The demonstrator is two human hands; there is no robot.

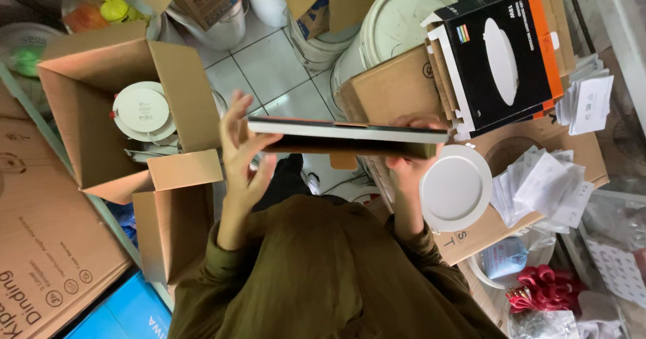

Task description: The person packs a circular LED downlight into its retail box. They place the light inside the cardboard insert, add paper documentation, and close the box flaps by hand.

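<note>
Sitting at the far left, a closed carton (47,245) lies flat, and beside it an open box (101,103) shows round white lamps (141,112) stacked inside. A smaller open box (176,221) stands just below it, near the person's left sleeve.

The left hand (243,157) is raised with fingers spread and slightly curled; its fingertips touch the left end of a flat pack (346,137), thumb apart, not wrapped round it. The pack is seen edge-on, held level in the air between both hands, above the person's lap and the tiled floor (269,63); it is dark with a pale upper edge.

The right hand (407,161) grips the right end of the pack, fingers curled over its top edge and the palm beneath, though the thumb is hidden.

Just right of that hand, a white round lamp (456,187) lies on a brown carton top (538,144). Above it a black-and-orange lamp box (511,56) lies tilted on more cardboard, in front of white buckets (390,23). Farther right, folded white leaflets (545,187) are heaped on the carton, more leaflets (585,100) stand near the edge, and red clips (542,288) lie at the lower right.
</note>
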